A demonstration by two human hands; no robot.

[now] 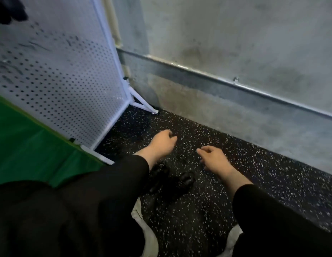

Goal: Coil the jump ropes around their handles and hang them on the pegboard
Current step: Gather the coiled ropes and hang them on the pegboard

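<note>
Black jump rope handles point(170, 178) lie on the speckled black floor below and between my hands; the rope itself is hard to tell apart from the dark floor. My left hand point(161, 143) hovers above them with loosely curled fingers and holds nothing. My right hand point(214, 157) reaches down beside it, fingers loosely bent, also holding nothing. The white pegboard point(69, 80) stands on white feet at the left. A dark blurred object point(9, 10) hangs at its top left corner.
A green mat point(31, 145) lies on the floor left of the pegboard. A grey concrete wall point(235, 43) with a metal strip runs behind. My black sleeves and white shoes point(233, 240) fill the bottom of the view.
</note>
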